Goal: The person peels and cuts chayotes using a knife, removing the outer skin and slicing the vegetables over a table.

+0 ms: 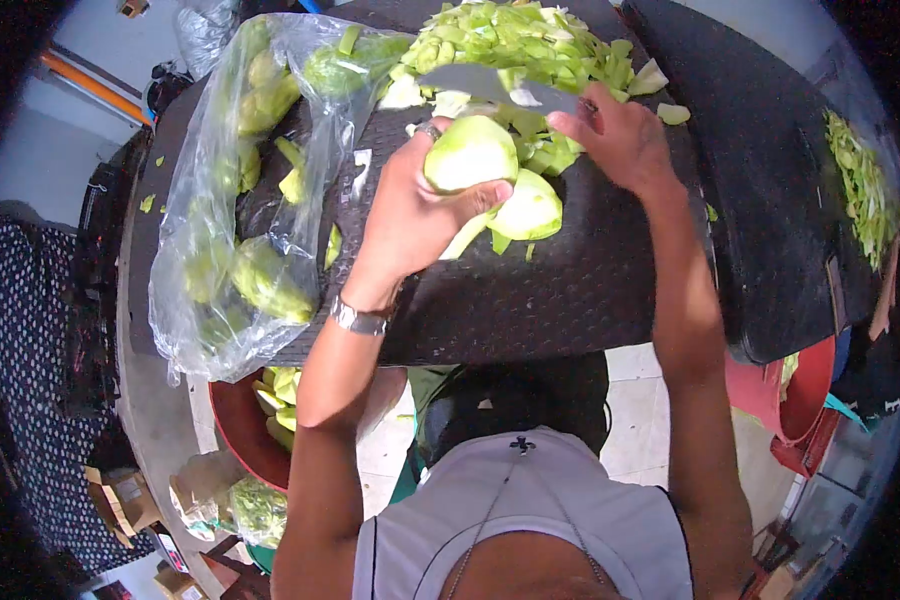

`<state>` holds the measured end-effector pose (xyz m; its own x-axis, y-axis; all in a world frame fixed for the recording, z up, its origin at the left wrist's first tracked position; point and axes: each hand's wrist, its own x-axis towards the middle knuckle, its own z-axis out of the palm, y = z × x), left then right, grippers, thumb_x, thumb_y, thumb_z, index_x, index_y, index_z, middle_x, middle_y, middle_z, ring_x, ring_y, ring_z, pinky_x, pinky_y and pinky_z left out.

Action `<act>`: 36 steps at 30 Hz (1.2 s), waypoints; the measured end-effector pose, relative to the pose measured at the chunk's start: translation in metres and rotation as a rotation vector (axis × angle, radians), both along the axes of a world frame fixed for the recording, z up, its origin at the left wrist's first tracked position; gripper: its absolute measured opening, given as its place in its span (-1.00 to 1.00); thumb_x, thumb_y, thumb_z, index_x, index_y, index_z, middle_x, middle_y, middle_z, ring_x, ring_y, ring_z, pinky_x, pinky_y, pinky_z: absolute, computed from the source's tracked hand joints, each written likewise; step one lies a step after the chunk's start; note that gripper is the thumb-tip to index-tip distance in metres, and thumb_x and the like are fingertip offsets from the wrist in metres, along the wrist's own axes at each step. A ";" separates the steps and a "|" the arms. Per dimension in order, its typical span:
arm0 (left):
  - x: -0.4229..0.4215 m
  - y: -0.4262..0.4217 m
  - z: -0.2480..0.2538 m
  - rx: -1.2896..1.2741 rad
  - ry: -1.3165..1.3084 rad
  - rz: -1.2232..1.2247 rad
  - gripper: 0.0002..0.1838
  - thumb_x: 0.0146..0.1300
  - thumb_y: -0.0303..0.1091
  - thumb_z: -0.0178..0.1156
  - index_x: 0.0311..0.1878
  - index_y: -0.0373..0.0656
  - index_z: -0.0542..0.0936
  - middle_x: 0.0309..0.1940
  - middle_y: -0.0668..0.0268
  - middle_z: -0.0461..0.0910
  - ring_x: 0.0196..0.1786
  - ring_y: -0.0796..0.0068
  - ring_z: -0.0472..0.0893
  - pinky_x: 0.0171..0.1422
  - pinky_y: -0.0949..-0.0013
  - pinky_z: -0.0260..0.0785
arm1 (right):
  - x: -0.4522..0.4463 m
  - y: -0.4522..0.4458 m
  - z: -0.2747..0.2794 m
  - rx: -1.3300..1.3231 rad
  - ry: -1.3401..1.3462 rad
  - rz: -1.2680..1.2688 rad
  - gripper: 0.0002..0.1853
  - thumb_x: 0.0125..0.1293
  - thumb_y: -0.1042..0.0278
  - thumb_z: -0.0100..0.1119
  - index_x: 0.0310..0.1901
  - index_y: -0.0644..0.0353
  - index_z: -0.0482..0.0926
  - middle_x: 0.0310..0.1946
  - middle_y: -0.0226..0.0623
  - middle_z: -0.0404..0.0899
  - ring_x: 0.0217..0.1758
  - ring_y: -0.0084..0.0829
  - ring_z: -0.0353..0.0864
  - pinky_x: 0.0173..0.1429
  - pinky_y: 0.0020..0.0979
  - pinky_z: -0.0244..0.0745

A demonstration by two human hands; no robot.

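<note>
A pale green peeled fruit (pixel 472 154) is held in my left hand (pixel 420 205), fingers wrapped round it, above the dark table. Just below and to its right lies another peeled fruit (pixel 530 208). My right hand (pixel 615 135) is closed on the handle end of a knife (pixel 485 86), whose blade points left, beyond the held fruit and over the peelings. A large heap of green peelings (pixel 520 42) covers the far middle of the table. At the left, a clear plastic bag (pixel 195 260) holds several unpeeled green fruits (pixel 270 280).
The dark textured table (pixel 570 300) spans the middle. Below its left edge stands a red tub (pixel 235 425) with green pieces. Another red tub (pixel 800 395) is at the right, below a black board (pixel 770 220). More peelings (pixel 860 185) lie at the far right.
</note>
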<state>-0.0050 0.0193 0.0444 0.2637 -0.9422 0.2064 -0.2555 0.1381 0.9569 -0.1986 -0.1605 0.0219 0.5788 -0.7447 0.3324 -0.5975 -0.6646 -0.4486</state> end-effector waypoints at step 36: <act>-0.001 0.008 -0.009 0.363 0.360 0.113 -0.73 0.28 -0.48 0.41 0.02 -0.28 0.66 -0.29 0.27 0.72 -0.43 0.52 0.68 -0.42 0.40 0.51 | 0.018 0.023 -0.005 -0.103 0.082 0.151 -0.24 0.15 -0.59 0.26 -0.36 0.17 0.57 -0.59 -0.20 0.63 -0.45 -0.05 0.71 -0.26 -0.04 0.58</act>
